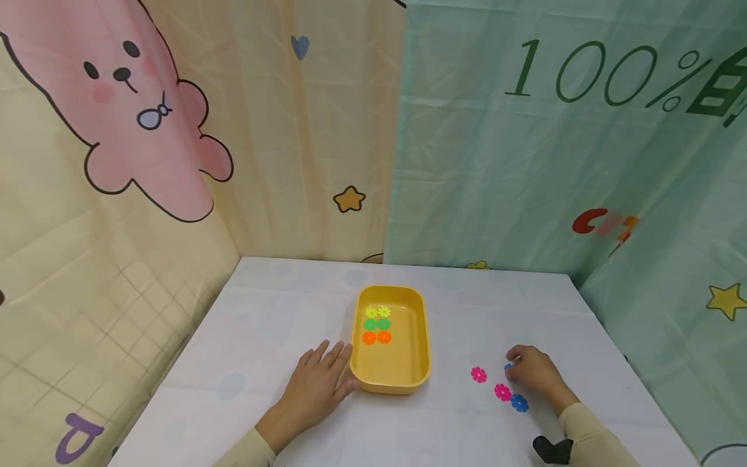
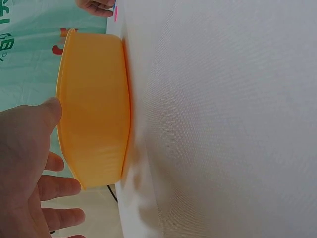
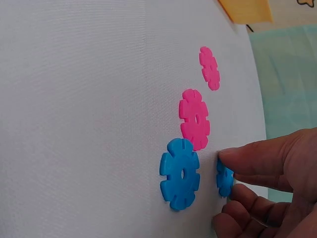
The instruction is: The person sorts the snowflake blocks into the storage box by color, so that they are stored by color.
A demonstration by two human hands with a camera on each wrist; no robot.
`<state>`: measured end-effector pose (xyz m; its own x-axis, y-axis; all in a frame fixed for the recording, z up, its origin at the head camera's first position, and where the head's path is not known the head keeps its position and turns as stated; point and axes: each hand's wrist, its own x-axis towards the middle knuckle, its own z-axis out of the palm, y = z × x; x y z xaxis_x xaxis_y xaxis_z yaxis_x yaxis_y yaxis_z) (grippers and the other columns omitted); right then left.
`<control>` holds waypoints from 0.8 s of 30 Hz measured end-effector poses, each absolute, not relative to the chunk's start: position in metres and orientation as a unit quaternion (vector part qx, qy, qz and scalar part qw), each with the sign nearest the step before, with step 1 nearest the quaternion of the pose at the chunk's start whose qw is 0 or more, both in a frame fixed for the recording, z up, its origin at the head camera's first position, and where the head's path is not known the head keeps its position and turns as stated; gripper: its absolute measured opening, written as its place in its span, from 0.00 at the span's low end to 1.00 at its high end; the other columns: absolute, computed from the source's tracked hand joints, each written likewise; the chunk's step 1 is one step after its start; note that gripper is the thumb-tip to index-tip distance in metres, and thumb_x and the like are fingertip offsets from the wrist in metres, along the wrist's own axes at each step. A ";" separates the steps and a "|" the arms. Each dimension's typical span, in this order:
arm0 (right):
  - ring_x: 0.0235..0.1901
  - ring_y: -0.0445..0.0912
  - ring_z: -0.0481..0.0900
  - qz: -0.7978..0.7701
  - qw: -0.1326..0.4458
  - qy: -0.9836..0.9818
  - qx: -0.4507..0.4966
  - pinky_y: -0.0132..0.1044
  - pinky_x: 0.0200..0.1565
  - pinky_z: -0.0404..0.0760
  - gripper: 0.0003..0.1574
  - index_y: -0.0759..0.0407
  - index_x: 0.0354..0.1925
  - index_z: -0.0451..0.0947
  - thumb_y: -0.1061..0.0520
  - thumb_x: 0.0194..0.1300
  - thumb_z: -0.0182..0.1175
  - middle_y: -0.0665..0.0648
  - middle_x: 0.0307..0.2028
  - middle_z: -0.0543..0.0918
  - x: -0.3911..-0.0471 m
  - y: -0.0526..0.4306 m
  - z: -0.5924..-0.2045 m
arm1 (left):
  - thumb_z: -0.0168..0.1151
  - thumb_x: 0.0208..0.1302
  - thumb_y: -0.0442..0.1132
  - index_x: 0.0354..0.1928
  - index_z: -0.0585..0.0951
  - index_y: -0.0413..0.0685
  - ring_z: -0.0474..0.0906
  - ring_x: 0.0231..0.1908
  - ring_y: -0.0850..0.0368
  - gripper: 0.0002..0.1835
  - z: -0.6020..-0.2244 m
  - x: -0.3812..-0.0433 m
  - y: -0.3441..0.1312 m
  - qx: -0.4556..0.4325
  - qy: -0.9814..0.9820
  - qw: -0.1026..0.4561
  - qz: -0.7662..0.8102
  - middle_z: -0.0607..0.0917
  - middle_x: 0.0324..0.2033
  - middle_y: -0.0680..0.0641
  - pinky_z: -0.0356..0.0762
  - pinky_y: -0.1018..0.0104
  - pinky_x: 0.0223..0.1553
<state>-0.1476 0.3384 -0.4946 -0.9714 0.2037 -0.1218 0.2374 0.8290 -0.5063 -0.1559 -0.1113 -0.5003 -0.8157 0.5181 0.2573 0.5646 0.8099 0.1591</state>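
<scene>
My right hand (image 1: 533, 371) pinches a blue notched plastic disc (image 3: 225, 178) between thumb and fingers, close over the table; part of the disc is hidden by the fingers. Beside it lie another blue disc (image 1: 519, 403) and two pink ones, a nearer pink disc (image 1: 502, 392) and a farther pink disc (image 1: 478, 375). With fingers spread and straight, my left hand (image 1: 318, 388) is at the left side of a yellow tray (image 1: 411, 363), thumb at its rim. Inside the tray are pairs of yellow discs (image 1: 383, 312), green discs (image 1: 383, 324) and orange discs (image 1: 384, 337), in rows toward the left.
A white cloth covers the table (image 1: 268, 311). Printed curtains hang behind and at both sides, a cream curtain (image 1: 280, 162) on the left and a green curtain (image 1: 484, 181) on the right. A black object (image 1: 552, 449) shows by the right wrist.
</scene>
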 end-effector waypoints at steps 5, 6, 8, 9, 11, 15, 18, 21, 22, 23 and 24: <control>0.40 0.58 0.82 -0.269 0.033 0.955 0.122 0.61 0.49 0.83 0.20 0.72 0.48 0.79 0.63 0.58 0.69 0.67 0.40 0.84 -0.149 0.339 -0.498 | 0.58 0.71 0.62 0.73 0.70 0.44 0.73 0.65 0.36 0.38 -0.499 -0.155 -0.111 -0.283 -0.947 0.095 -0.121 0.76 0.68 0.40 0.73 0.39 0.60; 0.40 0.57 0.82 -0.270 0.035 0.954 0.125 0.61 0.48 0.83 0.20 0.71 0.48 0.79 0.63 0.58 0.69 0.67 0.40 0.84 -0.149 0.339 -0.498 | 0.58 0.71 0.62 0.73 0.70 0.44 0.74 0.64 0.37 0.38 -0.498 -0.155 -0.111 -0.281 -0.947 0.092 -0.122 0.76 0.68 0.40 0.74 0.40 0.58; 0.40 0.57 0.81 -0.273 0.038 0.952 0.129 0.61 0.48 0.83 0.20 0.71 0.47 0.79 0.62 0.58 0.69 0.66 0.40 0.83 -0.149 0.339 -0.498 | 0.58 0.71 0.62 0.74 0.70 0.43 0.76 0.61 0.40 0.39 -0.498 -0.155 -0.111 -0.278 -0.949 0.085 -0.122 0.76 0.68 0.40 0.76 0.42 0.55; 0.40 0.57 0.81 -0.275 0.038 0.952 0.131 0.61 0.48 0.83 0.20 0.71 0.47 0.79 0.62 0.58 0.69 0.66 0.40 0.83 -0.149 0.339 -0.498 | 0.58 0.71 0.62 0.74 0.70 0.43 0.77 0.59 0.41 0.39 -0.498 -0.155 -0.111 -0.277 -0.950 0.083 -0.120 0.77 0.68 0.40 0.77 0.44 0.54; 0.39 0.56 0.81 -0.280 0.039 0.950 0.132 0.59 0.48 0.83 0.18 0.70 0.46 0.79 0.62 0.59 0.69 0.65 0.39 0.83 -0.149 0.338 -0.497 | 0.57 0.72 0.62 0.73 0.70 0.43 0.78 0.57 0.43 0.39 -0.498 -0.155 -0.112 -0.274 -0.952 0.080 -0.116 0.77 0.67 0.40 0.77 0.45 0.53; 0.37 0.52 0.79 -0.300 0.045 0.944 0.129 0.53 0.45 0.85 0.14 0.70 0.43 0.81 0.62 0.60 0.69 0.61 0.36 0.82 -0.149 0.336 -0.495 | 0.57 0.72 0.63 0.73 0.71 0.44 0.80 0.56 0.44 0.38 -0.498 -0.155 -0.113 -0.270 -0.953 0.085 -0.110 0.79 0.65 0.41 0.76 0.46 0.53; 0.35 0.50 0.79 -0.324 0.055 0.935 0.136 0.46 0.42 0.86 0.12 0.68 0.42 0.81 0.62 0.61 0.69 0.59 0.34 0.81 -0.150 0.334 -0.494 | 0.58 0.71 0.62 0.71 0.74 0.44 0.79 0.57 0.43 0.37 -0.498 -0.155 -0.116 -0.266 -0.954 0.085 -0.109 0.80 0.64 0.41 0.76 0.44 0.55; 0.33 0.49 0.78 -0.352 0.062 0.923 0.144 0.41 0.38 0.86 0.12 0.67 0.42 0.81 0.61 0.63 0.69 0.59 0.34 0.81 -0.152 0.333 -0.493 | 0.59 0.71 0.62 0.69 0.76 0.45 0.79 0.58 0.42 0.35 -0.498 -0.155 -0.119 -0.261 -0.956 0.074 -0.107 0.80 0.64 0.40 0.75 0.42 0.56; 0.32 0.48 0.78 -0.362 0.063 0.919 0.144 0.39 0.36 0.85 0.12 0.67 0.42 0.81 0.61 0.63 0.69 0.58 0.33 0.81 -0.153 0.332 -0.493 | 0.59 0.70 0.62 0.69 0.76 0.45 0.79 0.58 0.42 0.35 -0.497 -0.155 -0.121 -0.260 -0.957 0.069 -0.106 0.80 0.64 0.40 0.75 0.42 0.57; 0.31 0.48 0.77 -0.374 0.064 0.914 0.143 0.38 0.35 0.84 0.11 0.67 0.43 0.81 0.61 0.64 0.68 0.58 0.32 0.80 -0.154 0.331 -0.492 | 0.60 0.70 0.62 0.68 0.77 0.45 0.79 0.58 0.41 0.35 -0.497 -0.155 -0.122 -0.259 -0.958 0.063 -0.105 0.80 0.64 0.39 0.75 0.41 0.57; 0.31 0.48 0.77 -0.387 0.064 0.908 0.143 0.38 0.34 0.83 0.11 0.67 0.43 0.81 0.60 0.65 0.68 0.58 0.32 0.80 -0.155 0.329 -0.490 | 0.60 0.70 0.62 0.67 0.77 0.45 0.79 0.58 0.41 0.34 -0.496 -0.155 -0.124 -0.259 -0.959 0.058 -0.103 0.81 0.63 0.39 0.75 0.41 0.57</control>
